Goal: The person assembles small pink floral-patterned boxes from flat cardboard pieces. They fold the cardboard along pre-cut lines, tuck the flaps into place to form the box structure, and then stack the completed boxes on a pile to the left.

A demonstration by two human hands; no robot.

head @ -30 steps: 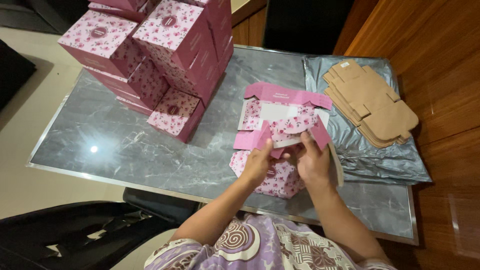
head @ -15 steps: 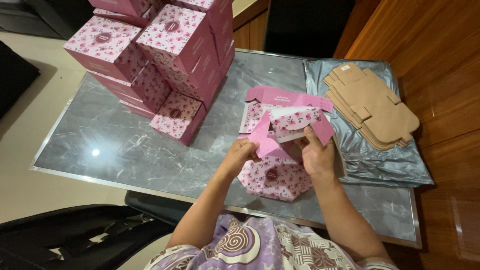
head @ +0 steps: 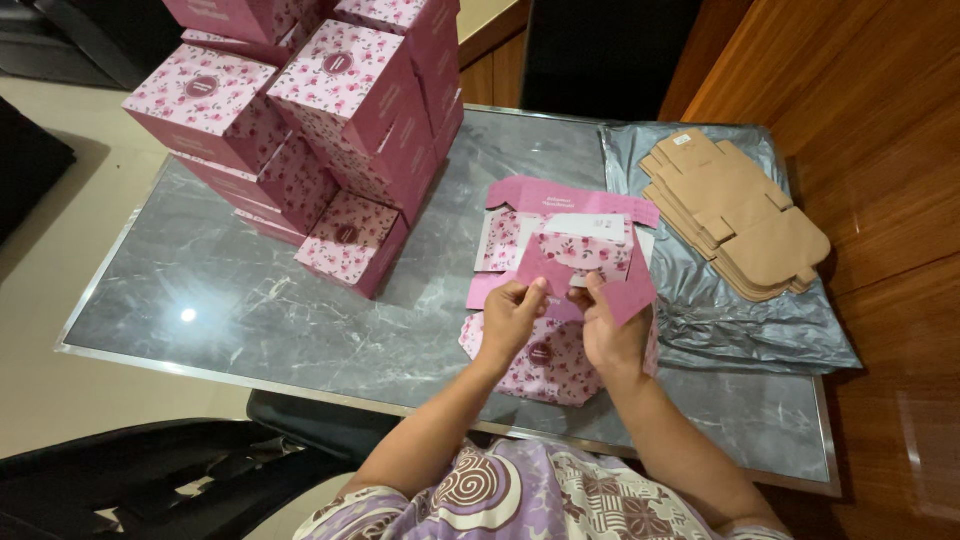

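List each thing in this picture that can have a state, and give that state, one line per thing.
Pink floral box: half folded, flaps open, held over the table.
Left hand: grip closed on a pink flap.
Right hand: grip closed on a pink flap.
Finished pink boxes: closed, stacked.
Brown flat blanks: unfolded, piled on the bag.
Silver plastic bag: crumpled, lying flat.
Marble table: glossy, partly covered.

two hands, one half-folded pink box, one brown stack
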